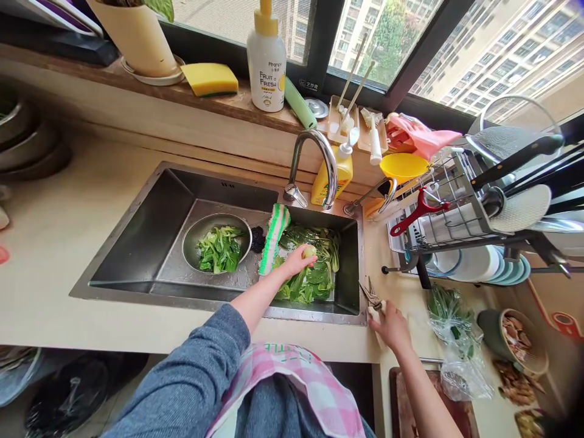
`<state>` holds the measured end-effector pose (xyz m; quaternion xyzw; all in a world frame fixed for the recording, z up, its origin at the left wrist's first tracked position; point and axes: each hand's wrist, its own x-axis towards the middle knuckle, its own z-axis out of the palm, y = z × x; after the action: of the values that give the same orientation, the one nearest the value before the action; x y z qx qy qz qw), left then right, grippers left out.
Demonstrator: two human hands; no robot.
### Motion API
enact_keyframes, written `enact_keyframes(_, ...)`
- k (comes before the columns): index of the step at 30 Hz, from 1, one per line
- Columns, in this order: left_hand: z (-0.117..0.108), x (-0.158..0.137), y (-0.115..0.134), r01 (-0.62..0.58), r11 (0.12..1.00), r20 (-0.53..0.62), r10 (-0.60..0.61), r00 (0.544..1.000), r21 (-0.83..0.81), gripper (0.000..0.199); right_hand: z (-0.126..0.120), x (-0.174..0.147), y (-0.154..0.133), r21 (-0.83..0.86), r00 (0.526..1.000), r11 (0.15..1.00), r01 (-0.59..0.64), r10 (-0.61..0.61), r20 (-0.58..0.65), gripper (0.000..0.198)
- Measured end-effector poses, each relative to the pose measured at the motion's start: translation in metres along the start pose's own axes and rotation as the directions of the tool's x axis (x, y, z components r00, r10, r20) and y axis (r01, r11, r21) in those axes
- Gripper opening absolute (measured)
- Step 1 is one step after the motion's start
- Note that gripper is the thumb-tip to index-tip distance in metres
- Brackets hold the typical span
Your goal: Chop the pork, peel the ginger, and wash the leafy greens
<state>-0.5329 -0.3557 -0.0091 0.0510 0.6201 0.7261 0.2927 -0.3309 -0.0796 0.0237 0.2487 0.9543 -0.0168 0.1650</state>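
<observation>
Over the right sink basin [350, 255], my left hand [296, 261] is closed around a leafy green vegetable. Its pale cut base [309, 251] shows above my fingers, and the leaves [301, 286] hang below. More leafy greens [319, 240] lie in water in that basin. My right hand [393, 328] grips a pair of scissors [373, 299] at the counter beside the sink's right edge. The scissors' blades are spread apart and point toward the sink. A metal bowl [187, 252] holding cut greens [221, 249] sits in the left basin.
A green-and-white striped cloth [274, 238] drapes over the sink divider, beside a black scrubber [258, 239]. The faucet [314, 137] arches above. At right stand a dish rack [456, 201] and bagged greens [451, 313]. A cutting board [431, 401] lies at lower right.
</observation>
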Motion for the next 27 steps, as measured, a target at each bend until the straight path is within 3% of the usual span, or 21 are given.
enact_keyframes(3, 0.005, -0.004, 0.000, -0.012, 0.990, 0.060, 0.004, 0.998, 0.142, 0.043, -0.010, -0.004, -0.018, 0.156, 0.997, 0.987, 0.048, -0.038, -0.064, 0.052)
enact_keyframes(6, 0.009, -0.009, 0.000, -0.057, 0.962, 0.131, 0.022, 0.991, 0.267, 0.039, -0.023, -0.010, -0.044, 0.312, 0.973, 0.924, 0.222, -0.190, -0.131, 0.050)
enact_keyframes(10, 0.016, -0.018, 0.007, -0.082, 0.941, 0.256, -0.005, 0.967, 0.328, 0.039, -0.032, -0.011, -0.077, 0.355, 0.919, 0.847, 0.395, -0.365, -0.152, 0.052)
enact_keyframes(16, 0.021, -0.026, 0.016, -0.072, 0.934, 0.379, -0.071, 0.923, 0.350, 0.038, -0.040, -0.002, -0.101, 0.336, 0.903, 0.846, 0.413, -0.428, -0.033, 0.042)
enact_keyframes(19, 0.020, -0.027, 0.014, -0.102, 0.929, 0.374, -0.042, 0.927, 0.356, 0.034, -0.045, -0.002, -0.106, 0.329, 0.887, 0.841, 0.429, -0.461, 0.019, 0.034)
enact_keyframes(27, 0.018, -0.032, 0.001, -0.073, 0.915, 0.358, -0.081, 0.930, 0.398, 0.029, -0.041, -0.006, -0.114, 0.257, 0.880, 0.893, 0.369, -0.425, 0.211, 0.041)
